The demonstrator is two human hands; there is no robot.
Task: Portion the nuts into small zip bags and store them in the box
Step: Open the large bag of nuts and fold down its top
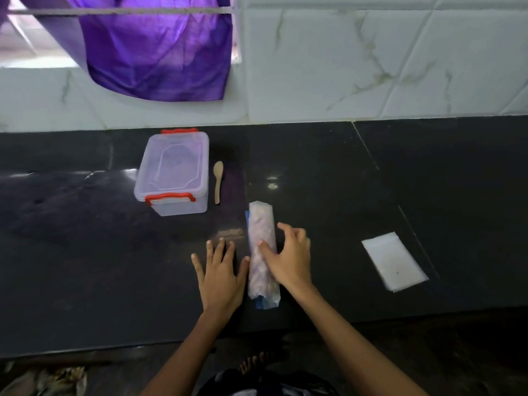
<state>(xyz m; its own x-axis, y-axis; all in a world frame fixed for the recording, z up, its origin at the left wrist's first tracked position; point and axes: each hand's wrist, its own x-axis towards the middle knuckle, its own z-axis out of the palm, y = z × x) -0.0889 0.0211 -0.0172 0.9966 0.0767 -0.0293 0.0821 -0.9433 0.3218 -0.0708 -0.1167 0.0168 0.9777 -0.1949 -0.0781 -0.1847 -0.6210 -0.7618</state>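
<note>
A rolled clear bag of nuts point(260, 224) lies lengthwise on the dark counter point(85, 252). My right hand point(288, 258) rests on its right side, thumb over the roll and fingers curved behind it. My left hand point(220, 275) lies flat on the counter just left of the bag, fingers spread, its thumb near the roll. A clear plastic box point(174, 172) with red latches stands shut at the back left. Beside it lies a wooden spoon point(218, 181). A stack of small zip bags point(394, 261) lies to the right.
A white tiled wall point(371, 58) rises behind the counter. Purple cloth point(160, 52) hangs from a rod at the upper left. The counter's front edge runs below my wrists, with the floor and my foot point(257, 361) beneath.
</note>
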